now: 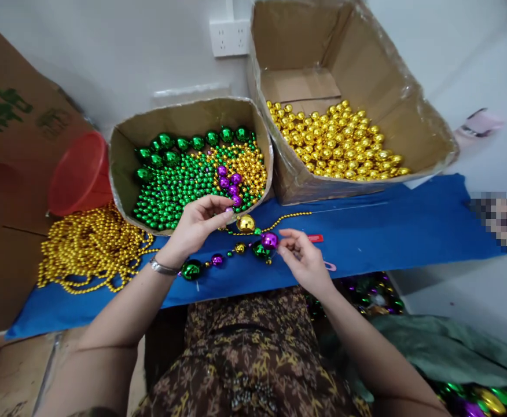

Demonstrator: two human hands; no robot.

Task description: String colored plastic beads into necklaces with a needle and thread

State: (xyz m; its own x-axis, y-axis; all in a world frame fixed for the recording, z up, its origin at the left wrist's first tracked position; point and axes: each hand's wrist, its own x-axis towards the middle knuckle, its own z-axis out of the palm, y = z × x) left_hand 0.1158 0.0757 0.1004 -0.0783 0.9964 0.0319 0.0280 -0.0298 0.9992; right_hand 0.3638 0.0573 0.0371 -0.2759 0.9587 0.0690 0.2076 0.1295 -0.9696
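Observation:
Over the blue-covered table, I hold a bead string of large and small shiny beads between my hands. My left hand (201,223) is closed in a pinch at the front rim of the smaller box, by a purple bead close to a gold bead (246,223). My right hand (303,260) has its fingers curled against a large purple bead (269,240) on the string. A green bead (261,250) hangs just under it. The string's lower stretch, with a purple bead (217,260) and a large green bead (191,270), lies on the cloth (357,231).
The smaller cardboard box (117,174) holds green, gold and purple beads. The taller box (392,87) beside it contains gold beads. Gold bead strands (92,249) are heaped at left, near a red basin (80,174). A red tag (315,238) lies right of centre.

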